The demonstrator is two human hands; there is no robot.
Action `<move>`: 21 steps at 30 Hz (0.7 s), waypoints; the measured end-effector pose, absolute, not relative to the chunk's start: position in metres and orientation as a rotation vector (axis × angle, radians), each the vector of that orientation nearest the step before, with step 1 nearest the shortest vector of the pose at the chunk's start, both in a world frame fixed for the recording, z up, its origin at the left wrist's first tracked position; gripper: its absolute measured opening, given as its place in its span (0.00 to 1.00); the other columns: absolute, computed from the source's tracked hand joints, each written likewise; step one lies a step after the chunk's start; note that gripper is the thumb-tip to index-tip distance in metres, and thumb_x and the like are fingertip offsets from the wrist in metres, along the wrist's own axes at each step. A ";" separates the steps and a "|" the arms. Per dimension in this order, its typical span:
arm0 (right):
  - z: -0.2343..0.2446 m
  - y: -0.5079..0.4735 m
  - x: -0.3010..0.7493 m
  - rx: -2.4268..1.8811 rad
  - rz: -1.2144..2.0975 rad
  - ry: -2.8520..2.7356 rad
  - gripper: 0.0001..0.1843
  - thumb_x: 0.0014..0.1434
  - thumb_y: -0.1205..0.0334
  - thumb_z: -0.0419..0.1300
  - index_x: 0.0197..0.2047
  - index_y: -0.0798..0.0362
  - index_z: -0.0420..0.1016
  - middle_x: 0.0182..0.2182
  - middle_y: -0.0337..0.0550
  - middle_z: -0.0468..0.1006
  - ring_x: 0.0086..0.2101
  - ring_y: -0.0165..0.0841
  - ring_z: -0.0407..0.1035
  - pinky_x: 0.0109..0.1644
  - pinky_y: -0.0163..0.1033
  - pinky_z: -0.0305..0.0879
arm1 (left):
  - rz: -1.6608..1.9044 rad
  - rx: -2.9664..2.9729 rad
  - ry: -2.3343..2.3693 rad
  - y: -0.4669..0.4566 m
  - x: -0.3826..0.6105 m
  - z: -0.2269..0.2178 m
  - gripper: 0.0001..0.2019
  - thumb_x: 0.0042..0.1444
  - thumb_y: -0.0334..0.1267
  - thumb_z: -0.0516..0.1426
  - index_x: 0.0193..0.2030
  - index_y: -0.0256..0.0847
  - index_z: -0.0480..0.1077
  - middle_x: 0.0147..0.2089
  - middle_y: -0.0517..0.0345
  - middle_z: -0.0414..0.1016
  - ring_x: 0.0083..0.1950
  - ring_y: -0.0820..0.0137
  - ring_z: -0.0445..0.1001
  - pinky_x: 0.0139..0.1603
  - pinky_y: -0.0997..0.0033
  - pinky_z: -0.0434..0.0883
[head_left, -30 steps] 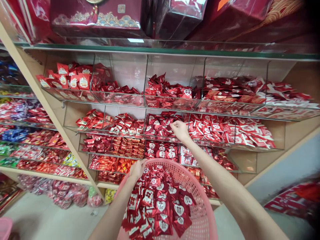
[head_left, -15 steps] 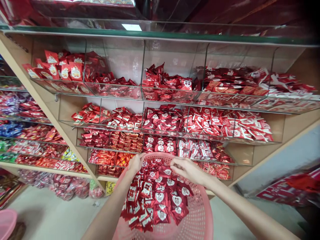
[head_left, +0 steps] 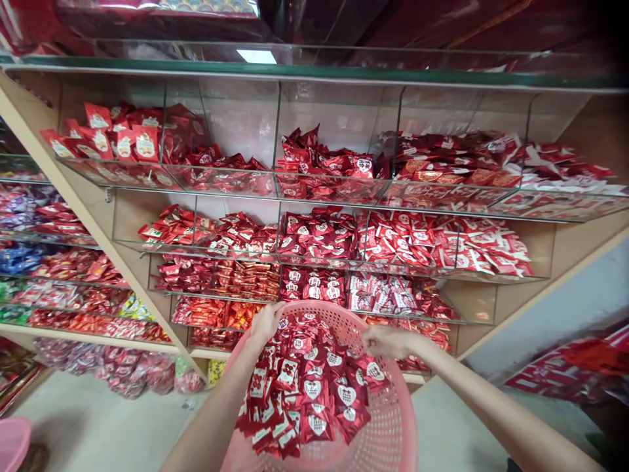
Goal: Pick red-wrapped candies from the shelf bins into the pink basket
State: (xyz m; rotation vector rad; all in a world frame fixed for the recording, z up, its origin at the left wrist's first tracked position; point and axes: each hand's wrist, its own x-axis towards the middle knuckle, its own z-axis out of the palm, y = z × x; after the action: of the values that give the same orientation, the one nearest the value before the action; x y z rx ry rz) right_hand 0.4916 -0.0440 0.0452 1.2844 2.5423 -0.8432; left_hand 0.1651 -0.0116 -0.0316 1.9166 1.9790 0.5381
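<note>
A pink perforated plastic basket (head_left: 403, 410) is tilted toward me in front of the shelves. In it lie many small dark red candy packets (head_left: 314, 390), several with white heart labels and others with a red flower print on white. My left hand (head_left: 265, 322) is closed around the basket's far left rim. At the far right rim, my right hand (head_left: 388, 341) has its fingers curled over the edge, just above the packets. Its fingertips are partly blurred.
Glass-fronted shelves (head_left: 324, 203) hold red packets (head_left: 319, 235) in divided compartments. Bags of sweets (head_left: 128, 370) sit on the floor under the left shelves. Another pink container (head_left: 14, 440) stands at lower left, and red packaging (head_left: 555, 373) lies at right.
My right hand has moved right, from over the packets to the basket's rim. Packets near the right side have shifted slightly toward the rim. The left hand keeps its hold.
</note>
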 end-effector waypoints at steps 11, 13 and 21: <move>0.036 -0.057 0.459 1.545 -0.189 2.444 0.14 0.52 0.78 0.50 0.34 0.57 0.76 0.40 0.54 0.76 0.38 0.40 0.72 0.37 0.37 0.61 | 0.561 1.926 1.992 -0.012 0.166 -0.032 0.19 0.62 0.48 0.44 0.54 0.54 0.68 0.51 0.60 0.74 0.50 0.65 0.73 0.48 0.71 0.66; 0.044 -0.056 0.456 1.527 -0.152 2.457 0.14 0.53 0.77 0.51 0.38 0.57 0.75 0.41 0.55 0.75 0.40 0.41 0.71 0.38 0.38 0.61 | 0.559 1.914 2.005 -0.012 0.165 -0.033 0.19 0.62 0.48 0.44 0.54 0.53 0.68 0.51 0.59 0.75 0.50 0.64 0.73 0.48 0.69 0.67; 0.120 -0.028 0.425 1.633 0.016 2.891 0.11 0.62 0.64 0.48 0.37 0.53 0.72 0.36 0.47 0.74 0.34 0.33 0.70 0.34 0.35 0.57 | 0.557 1.908 2.011 -0.013 0.165 -0.032 0.18 0.62 0.45 0.45 0.55 0.52 0.67 0.55 0.58 0.72 0.53 0.64 0.71 0.49 0.69 0.67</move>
State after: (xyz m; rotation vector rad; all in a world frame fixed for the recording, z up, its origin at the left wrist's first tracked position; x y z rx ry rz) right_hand 0.4245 -0.0277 0.1203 1.6334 2.8905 0.0165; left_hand 0.1654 -0.0131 -0.0324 1.9084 2.0108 0.5573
